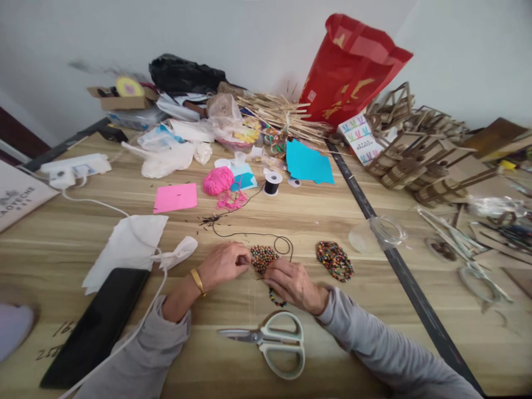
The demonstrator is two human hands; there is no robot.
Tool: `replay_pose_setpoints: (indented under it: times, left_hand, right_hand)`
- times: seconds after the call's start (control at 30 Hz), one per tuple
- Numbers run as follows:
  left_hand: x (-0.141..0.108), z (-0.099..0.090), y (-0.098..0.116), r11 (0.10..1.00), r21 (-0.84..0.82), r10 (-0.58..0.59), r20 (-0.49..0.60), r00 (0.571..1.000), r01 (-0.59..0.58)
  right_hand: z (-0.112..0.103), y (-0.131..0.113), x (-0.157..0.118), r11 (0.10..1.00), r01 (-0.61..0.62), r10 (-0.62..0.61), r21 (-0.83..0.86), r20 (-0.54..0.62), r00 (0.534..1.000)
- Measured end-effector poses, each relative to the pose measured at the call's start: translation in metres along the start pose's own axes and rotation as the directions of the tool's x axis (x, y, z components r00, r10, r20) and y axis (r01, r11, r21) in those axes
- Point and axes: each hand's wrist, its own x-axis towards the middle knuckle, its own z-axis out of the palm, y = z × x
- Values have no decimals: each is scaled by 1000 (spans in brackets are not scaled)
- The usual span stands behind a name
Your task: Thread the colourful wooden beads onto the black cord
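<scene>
Loose multicoloured beads [262,257] lie in a pile on the wooden table between my hands. My left hand [226,262] is at the pile's left edge, thumb and forefinger pinched; what they hold is too small to make out. Over the pile's lower right side, my right hand [291,281] has its fingers closed on a black cord, and a short strung row of beads [276,298] hangs out below it. The black cord [249,236] runs back across the table towards a spool [272,183]. Finished-looking bead strings [334,260] lie coiled to the right.
Scissors [281,343] lie just below my hands. A black phone-like slab [97,327], white paper [124,249] and a white cable are at left. Pink yarn [218,180], blue sheets [308,162], a red bag [353,72] and woven baskets [401,172] stand farther back.
</scene>
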Motion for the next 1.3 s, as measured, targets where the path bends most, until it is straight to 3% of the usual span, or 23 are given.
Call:
replay_pose_setpoints:
  times: [0.13,0.27,0.57,0.77,1.03,1.3]
  left_hand:
    - [1,0,1,993,116,4,71,997,-13]
    - [1,-1,3,991,131,11,86,996,-22]
    - [0,2,6,955,-289,-68,5,998,67]
    - [4,10,4,850,-515,-88,67,994,110]
    - [7,14,8,768,-621,-93,133,987,156]
    - [6,14,7,751,-644,-73,140,987,147]
  right_hand:
    - [1,1,-1,1000,22,-22,-12,14,1000]
    - [1,1,0,999,41,-41,3,-6,999]
    - [1,3,-1,999,-3,5,43,-62,998]
    - [-1,5,0,993,-39,55,112,-150,987]
    - [-1,6,-1,985,-61,88,163,-160,983]
    - [-6,3,0,982,-65,90,176,-135,987]
